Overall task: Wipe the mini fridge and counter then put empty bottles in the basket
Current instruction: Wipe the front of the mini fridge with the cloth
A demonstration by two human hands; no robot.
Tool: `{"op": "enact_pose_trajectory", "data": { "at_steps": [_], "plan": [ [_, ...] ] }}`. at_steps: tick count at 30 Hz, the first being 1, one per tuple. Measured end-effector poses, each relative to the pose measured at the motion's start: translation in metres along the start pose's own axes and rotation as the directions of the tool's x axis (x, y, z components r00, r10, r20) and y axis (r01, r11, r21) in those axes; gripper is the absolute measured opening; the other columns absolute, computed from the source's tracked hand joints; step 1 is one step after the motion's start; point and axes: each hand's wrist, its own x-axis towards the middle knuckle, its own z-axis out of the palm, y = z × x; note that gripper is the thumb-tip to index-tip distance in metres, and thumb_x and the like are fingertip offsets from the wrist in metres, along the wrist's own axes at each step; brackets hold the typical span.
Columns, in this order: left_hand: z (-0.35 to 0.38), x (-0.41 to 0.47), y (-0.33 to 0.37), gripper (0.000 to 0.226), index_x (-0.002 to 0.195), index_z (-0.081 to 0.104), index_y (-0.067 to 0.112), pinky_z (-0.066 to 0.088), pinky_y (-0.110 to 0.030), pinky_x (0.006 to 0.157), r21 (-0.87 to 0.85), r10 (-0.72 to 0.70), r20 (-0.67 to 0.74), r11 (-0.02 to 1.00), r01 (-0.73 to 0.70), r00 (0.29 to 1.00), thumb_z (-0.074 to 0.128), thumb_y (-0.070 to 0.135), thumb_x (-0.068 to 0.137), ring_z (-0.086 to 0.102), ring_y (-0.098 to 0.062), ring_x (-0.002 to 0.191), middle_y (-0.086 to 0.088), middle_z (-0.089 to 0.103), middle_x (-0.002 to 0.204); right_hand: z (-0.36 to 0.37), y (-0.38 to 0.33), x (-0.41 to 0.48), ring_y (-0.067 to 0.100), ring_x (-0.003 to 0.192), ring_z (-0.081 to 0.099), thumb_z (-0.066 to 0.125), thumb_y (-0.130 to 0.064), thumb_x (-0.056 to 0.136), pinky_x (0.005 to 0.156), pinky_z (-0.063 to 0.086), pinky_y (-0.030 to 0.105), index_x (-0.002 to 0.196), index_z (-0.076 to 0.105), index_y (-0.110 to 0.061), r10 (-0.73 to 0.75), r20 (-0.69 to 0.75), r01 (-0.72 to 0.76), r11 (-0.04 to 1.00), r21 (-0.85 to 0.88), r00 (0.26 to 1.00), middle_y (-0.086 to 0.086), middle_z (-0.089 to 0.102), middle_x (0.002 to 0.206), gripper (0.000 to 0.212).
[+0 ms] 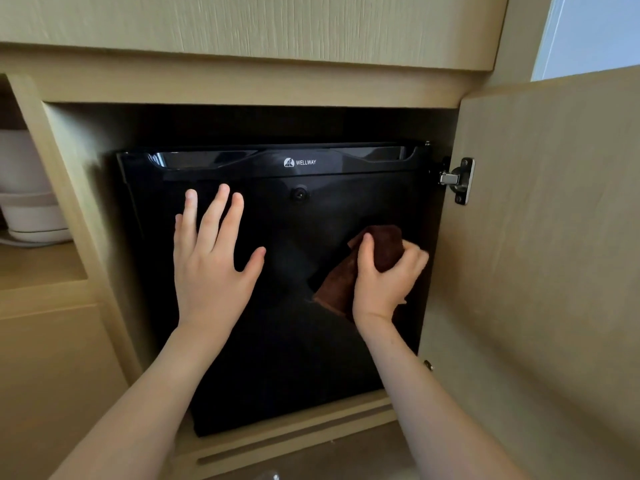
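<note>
A pale wood cabinet (pixel 242 84) holds the black mini fridge (pixel 277 306) — upright, door facing out. The left hand (pixel 211 268) lies flat on the door, fingers spread; the right hand (pixel 384 282) grips a brown cloth (pixel 346 282) against it.

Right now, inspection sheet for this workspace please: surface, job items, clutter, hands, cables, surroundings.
Surface: black Wellway mini fridge, door shut, set inside a wooden cabinet.
Job's things: brown cloth against the right half of the fridge door; no bottles or basket in view.
Clutter: white crockery stacked on the shelf at left.
Hands: left hand flat on the fridge door, fingers spread; right hand grips the cloth.
Cables: nothing seen.
Surroundings: cabinet door swung open at right on a metal hinge; window at upper right.
</note>
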Motion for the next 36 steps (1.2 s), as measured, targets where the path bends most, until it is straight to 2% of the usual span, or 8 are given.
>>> {"op": "enact_pose_trajectory", "data": {
  "at_steps": [4, 7, 13, 17, 21, 25, 31, 36],
  "plan": [
    [0.000, -0.006, -0.001, 0.073, 0.151, 0.037, 0.014, 0.010, -0.047, 0.124, 0.001, 0.008, 0.027, 1.000, -0.008, 1.000, 0.071, 0.028, 0.088, 0.009, -0.027, 0.153, -0.002, 0.030, 0.160, -0.030, 0.041, -0.044, 0.017, 0.092, 0.052, 0.069, -0.038, 0.088, 0.088, 0.053, 0.046, 0.099, 0.047, -0.017, 0.222, 0.005, -0.219, 0.966, -0.136, 0.975, -0.002, 0.041, 0.101, 0.032],
    [-0.001, -0.010, -0.005, 0.073, 0.151, 0.037, 0.014, 0.012, -0.046, 0.123, 0.007, 0.024, 0.034, 1.000, -0.024, 0.999, 0.071, 0.027, 0.088, 0.011, -0.027, 0.152, -0.003, 0.032, 0.159, -0.025, 0.032, -0.037, 0.018, 0.094, 0.051, 0.069, -0.037, 0.088, 0.093, 0.048, 0.051, 0.096, 0.046, -0.020, 0.249, 0.011, -0.245, 0.961, -0.129, 0.968, -0.004, 0.039, 0.101, 0.030],
    [0.005, -0.022, -0.016, 0.070, 0.151, 0.038, 0.014, 0.016, -0.048, 0.123, 0.015, 0.073, 0.041, 0.997, -0.074, 0.996, 0.069, 0.028, 0.090, 0.014, -0.026, 0.152, -0.002, 0.033, 0.158, 0.005, -0.010, -0.016, -0.005, 0.091, 0.048, 0.067, -0.044, 0.085, 0.081, 0.042, 0.022, 0.098, 0.045, -0.029, -0.039, 0.094, 0.044, 0.998, -0.048, 0.995, -0.018, 0.038, 0.100, 0.029],
    [0.007, -0.032, -0.020, 0.064, 0.150, 0.040, 0.014, 0.015, -0.047, 0.123, 0.000, 0.083, 0.035, 0.997, -0.083, 0.996, 0.063, 0.030, 0.092, 0.016, -0.025, 0.152, -0.001, 0.035, 0.158, -0.008, 0.020, -0.056, 0.011, 0.097, 0.054, 0.065, -0.046, 0.088, 0.091, 0.049, 0.054, 0.099, 0.043, -0.031, 0.104, 0.123, -0.093, 0.991, -0.096, 0.987, -0.020, 0.037, 0.101, 0.029],
    [0.007, -0.041, -0.022, 0.064, 0.149, 0.041, 0.013, 0.018, -0.047, 0.122, 0.006, 0.082, 0.058, 0.997, -0.082, 0.995, 0.060, 0.031, 0.091, 0.020, -0.025, 0.151, -0.002, 0.037, 0.157, -0.024, 0.041, -0.085, 0.008, 0.095, 0.053, 0.063, -0.045, 0.089, 0.090, 0.053, 0.049, 0.103, 0.041, -0.027, 0.277, 0.154, -0.254, 0.955, -0.151, 0.948, -0.023, 0.035, 0.101, 0.032],
    [0.009, -0.042, -0.024, 0.065, 0.150, 0.040, 0.014, 0.017, -0.046, 0.123, 0.011, 0.089, 0.058, 0.996, -0.089, 0.994, 0.059, 0.032, 0.091, 0.020, -0.025, 0.151, -0.002, 0.037, 0.157, -0.006, 0.013, -0.062, 0.005, 0.095, 0.049, 0.064, -0.047, 0.089, 0.095, 0.045, 0.056, 0.090, 0.037, -0.045, 0.222, 0.132, -0.214, 0.974, -0.071, 0.966, -0.030, 0.035, 0.101, 0.027],
    [0.012, -0.042, -0.025, 0.065, 0.150, 0.039, 0.014, 0.013, -0.043, 0.123, 0.009, 0.100, 0.037, 0.995, -0.101, 0.994, 0.060, 0.031, 0.091, 0.018, -0.025, 0.151, -0.001, 0.035, 0.157, 0.004, 0.013, -0.054, -0.008, 0.094, 0.049, 0.062, -0.050, 0.089, 0.078, 0.043, 0.012, 0.098, 0.038, -0.036, 0.031, 0.125, -0.026, 0.999, -0.042, 0.992, -0.025, 0.036, 0.102, 0.029],
    [0.010, -0.042, -0.023, 0.064, 0.150, 0.040, 0.013, 0.013, -0.044, 0.123, 0.000, 0.092, 0.042, 0.996, -0.092, 0.995, 0.059, 0.031, 0.091, 0.019, -0.025, 0.151, -0.002, 0.036, 0.157, -0.016, 0.031, -0.073, 0.001, 0.091, 0.052, 0.065, -0.042, 0.090, 0.089, 0.054, 0.043, 0.100, 0.043, -0.024, 0.239, 0.131, -0.224, 0.968, -0.117, 0.962, -0.019, 0.036, 0.099, 0.030]
  ]
}}
